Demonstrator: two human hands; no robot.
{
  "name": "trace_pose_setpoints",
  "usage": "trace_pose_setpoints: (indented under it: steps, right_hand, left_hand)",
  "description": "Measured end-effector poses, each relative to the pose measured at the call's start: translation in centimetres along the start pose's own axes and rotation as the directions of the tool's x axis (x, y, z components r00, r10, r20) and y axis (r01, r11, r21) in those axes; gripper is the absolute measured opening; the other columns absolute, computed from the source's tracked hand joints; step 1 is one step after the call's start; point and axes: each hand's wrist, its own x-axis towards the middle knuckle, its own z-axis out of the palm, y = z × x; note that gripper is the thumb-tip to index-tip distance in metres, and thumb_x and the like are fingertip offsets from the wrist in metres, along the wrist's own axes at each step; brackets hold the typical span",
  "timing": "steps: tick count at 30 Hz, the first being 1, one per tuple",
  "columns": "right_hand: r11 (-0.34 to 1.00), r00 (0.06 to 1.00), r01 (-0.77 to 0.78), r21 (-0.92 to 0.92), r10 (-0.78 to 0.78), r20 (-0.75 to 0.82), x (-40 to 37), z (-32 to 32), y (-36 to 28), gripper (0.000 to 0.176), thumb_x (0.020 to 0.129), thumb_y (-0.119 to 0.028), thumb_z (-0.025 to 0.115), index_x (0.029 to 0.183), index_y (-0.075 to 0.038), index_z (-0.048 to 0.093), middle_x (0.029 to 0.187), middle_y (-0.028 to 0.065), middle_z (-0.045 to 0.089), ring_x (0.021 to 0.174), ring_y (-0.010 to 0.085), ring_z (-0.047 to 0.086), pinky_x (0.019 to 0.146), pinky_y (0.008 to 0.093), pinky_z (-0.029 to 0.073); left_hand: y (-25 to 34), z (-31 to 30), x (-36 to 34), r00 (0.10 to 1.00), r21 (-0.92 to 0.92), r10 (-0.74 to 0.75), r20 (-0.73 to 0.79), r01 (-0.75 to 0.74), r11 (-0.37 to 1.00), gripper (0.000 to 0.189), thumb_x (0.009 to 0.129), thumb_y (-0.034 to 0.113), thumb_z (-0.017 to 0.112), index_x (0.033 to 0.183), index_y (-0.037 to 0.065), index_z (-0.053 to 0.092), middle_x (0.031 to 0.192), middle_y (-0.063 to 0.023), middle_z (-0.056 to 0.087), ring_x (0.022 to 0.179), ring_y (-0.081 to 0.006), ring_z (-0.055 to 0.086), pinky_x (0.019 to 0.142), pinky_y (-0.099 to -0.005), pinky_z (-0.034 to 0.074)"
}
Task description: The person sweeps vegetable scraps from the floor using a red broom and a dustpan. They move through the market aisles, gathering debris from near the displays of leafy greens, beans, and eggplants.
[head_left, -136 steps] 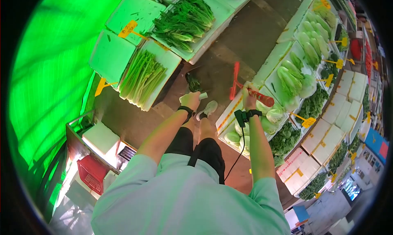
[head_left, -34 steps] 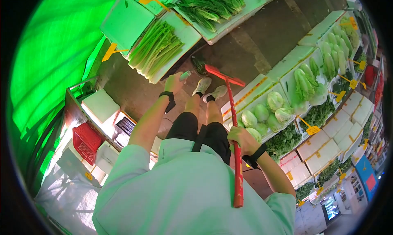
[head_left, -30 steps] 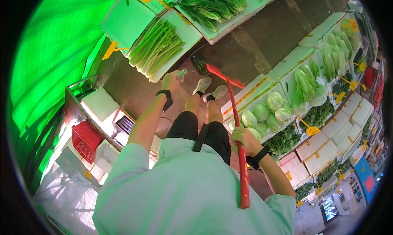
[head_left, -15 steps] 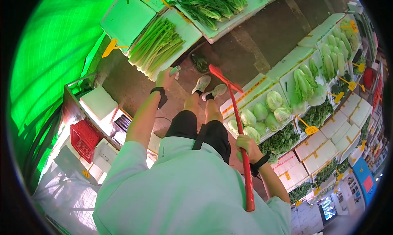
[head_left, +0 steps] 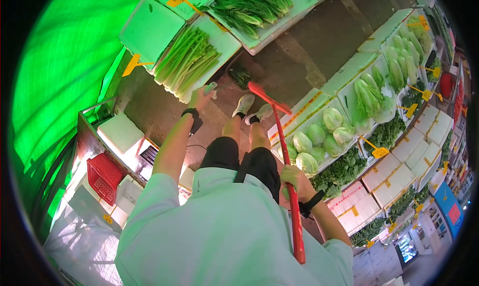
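Observation:
My right hand (head_left: 294, 179) is wrapped round the handle of a red T-headed pole (head_left: 282, 139), beside my right hip. Its narrow crosspiece (head_left: 269, 99) lies ahead, near my shoes (head_left: 244, 105), and the handle's lower end overlaps my shirt. Held out to the left, my left hand (head_left: 200, 97) is closed on a small pale green tube-like piece (head_left: 211, 88), whose kind I cannot tell. That hand is just below the cut ends of a bunch of long green stalks (head_left: 187, 61), heaped on a white foam box (head_left: 227, 39). Dark straps circle both wrists.
Round cabbages (head_left: 317, 135) fill a box on the right, with leafy greens (head_left: 339, 171) and more boxes of vegetables beyond. Dark greens (head_left: 239, 76) lie on the floor ahead. A red basket (head_left: 104, 176) stands on the left; green sheeting (head_left: 65, 61) hangs behind it.
My right hand has shifted slightly left and down in view, and the pole's head slightly up and left. My left hand keeps its hold; the whole view has shifted a little.

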Motion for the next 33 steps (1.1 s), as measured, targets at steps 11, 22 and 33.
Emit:
trace_pose_setpoints:
  steps: [11,22,33]
  right_hand:
    - [1.0,0.988,-0.002,0.03,0.006,-0.151,0.8,3.9,-0.1,0.023,0.053,-0.004,0.058,0.063,-0.004,0.037,0.064,0.0111,0.038,0.066,0.032,0.043,0.058,0.0387,0.036]
    - [0.998,0.879,-0.05,0.043,0.064,-0.472,-3.2,8.6,2.4,0.013,0.064,-0.003,0.056,0.067,-0.003,0.043,0.063,0.0108,0.043,0.058,0.0258,0.046,0.054,0.0341,0.037]
    - [0.962,0.677,-0.177,0.21,0.273,-0.683,-7.0,17.7,6.6,0.013,0.072,-0.008,0.056,0.08,0.0,0.05,0.075,0.0164,0.051,0.07,0.0319,0.051,0.065,0.0389,0.041]
  left_hand:
    - [3.5,0.7,-3.2,0.999,-0.025,0.04,0.003,-0.04,0.999,0.019,0.087,0.023,0.067,0.09,0.005,0.067,0.08,-0.0148,0.069,0.077,-0.0324,0.067,0.072,-0.0408,0.049]
    - [-1.3,1.3,-0.4,0.987,0.022,0.031,-0.155,-0.028,0.999,0.028,0.085,0.028,0.07,0.096,0.003,0.069,0.084,-0.021,0.068,0.082,-0.0401,0.065,0.072,-0.0449,0.049]
    - [1.6,3.9,0.6,0.991,0.038,0.101,-0.087,-0.098,0.994,0.031,0.084,0.029,0.07,0.097,0.001,0.068,0.084,-0.0216,0.068,0.08,-0.039,0.065,0.07,-0.0441,0.049]
